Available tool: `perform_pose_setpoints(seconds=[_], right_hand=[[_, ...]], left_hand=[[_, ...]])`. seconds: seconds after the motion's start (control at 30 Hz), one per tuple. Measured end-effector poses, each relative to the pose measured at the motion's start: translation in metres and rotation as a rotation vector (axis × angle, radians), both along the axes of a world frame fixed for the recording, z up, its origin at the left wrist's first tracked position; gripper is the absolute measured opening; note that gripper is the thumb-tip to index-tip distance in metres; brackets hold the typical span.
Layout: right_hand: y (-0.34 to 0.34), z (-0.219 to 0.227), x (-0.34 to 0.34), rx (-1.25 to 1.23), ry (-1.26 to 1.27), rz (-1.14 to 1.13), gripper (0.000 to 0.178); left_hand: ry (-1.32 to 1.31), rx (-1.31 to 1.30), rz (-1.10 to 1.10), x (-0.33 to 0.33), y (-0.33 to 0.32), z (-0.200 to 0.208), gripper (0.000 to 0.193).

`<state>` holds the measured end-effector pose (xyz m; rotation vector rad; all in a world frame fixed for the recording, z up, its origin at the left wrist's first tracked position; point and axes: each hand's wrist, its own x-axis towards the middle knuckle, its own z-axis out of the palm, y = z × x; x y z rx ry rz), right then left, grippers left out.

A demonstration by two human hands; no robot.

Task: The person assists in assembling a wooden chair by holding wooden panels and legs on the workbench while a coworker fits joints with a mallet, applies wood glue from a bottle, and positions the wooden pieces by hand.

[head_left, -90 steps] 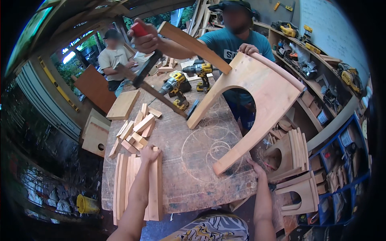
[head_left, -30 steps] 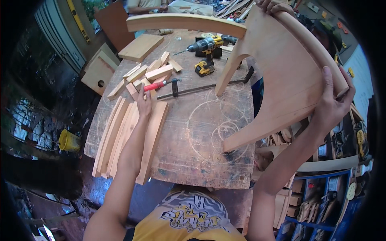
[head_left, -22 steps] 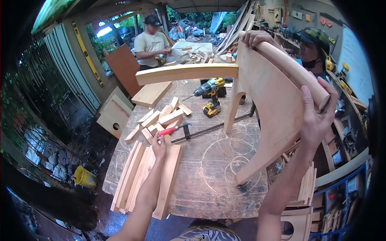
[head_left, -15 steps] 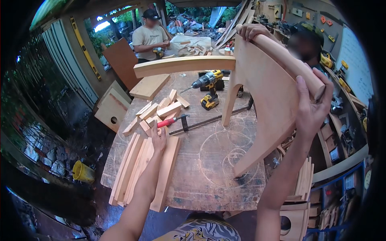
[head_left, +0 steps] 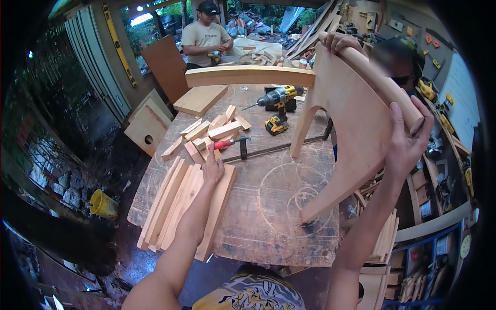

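Single view: head camera, left of side-by-side pair on person's head. Wide fisheye, upright; straight edges bowed toward dark rim. Looks forward and down from above near edge of desk (head_left: pixel 274 217). Near range: wearer's shirt (head_left: pixel 253 295) at lower edge, left hand (head_left: pixel 212 168) and right hand (head_left: pixel 405 144) farther up. Far range: co-worker in pale shirt (head_left: pixel 204 39), near upper edge.

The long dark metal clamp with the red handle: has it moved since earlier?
Yes: the red handle came down from high above the brown wooden table to beside the pale wooden blocks.
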<state>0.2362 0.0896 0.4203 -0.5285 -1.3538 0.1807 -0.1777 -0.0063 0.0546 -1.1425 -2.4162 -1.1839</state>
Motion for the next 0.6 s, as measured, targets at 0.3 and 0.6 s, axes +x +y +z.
perform_pose_setpoints(seconds=[0.3,0.6], right_hand=[[-0.001,0.000,-0.004,0.010,-0.017,0.001,0.032],[0.002,-0.004,0.000,0.028,-0.007,0.037,0.032]], left_hand=[[-0.138,-0.160,-0.019,-0.001,0.009,-0.007,0.094],[-0.123,-0.146,-0.027,0.002,0.009,-0.003,0.096]])
